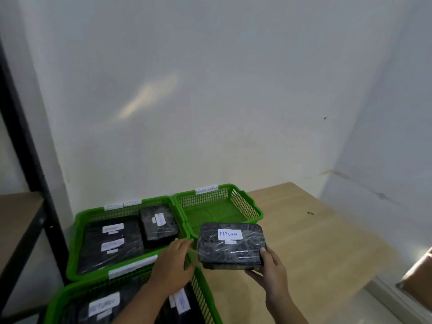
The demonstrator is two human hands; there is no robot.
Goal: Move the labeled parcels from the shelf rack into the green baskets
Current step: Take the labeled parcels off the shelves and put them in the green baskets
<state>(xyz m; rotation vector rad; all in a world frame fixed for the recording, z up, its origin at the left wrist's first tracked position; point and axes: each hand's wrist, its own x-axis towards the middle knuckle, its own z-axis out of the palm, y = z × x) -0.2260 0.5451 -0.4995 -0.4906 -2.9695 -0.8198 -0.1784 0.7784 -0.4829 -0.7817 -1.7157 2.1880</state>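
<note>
Black film-wrapped parcel (230,245) labelled RETURN, held level in the right hand (272,270) before the right basket (215,211). The left basket (76,230) and near basket (201,294) contain other parcels (112,242).

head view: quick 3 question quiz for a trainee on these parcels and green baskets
1. True or false: the right hand holds a parcel.
2. Which green basket shows no parcels inside? A. the back right basket B. the back left basket C. the near basket
3. Fill in: the label on the held parcel reads ____.
Key: 1 true; 2 A; 3 RETURN.
</note>
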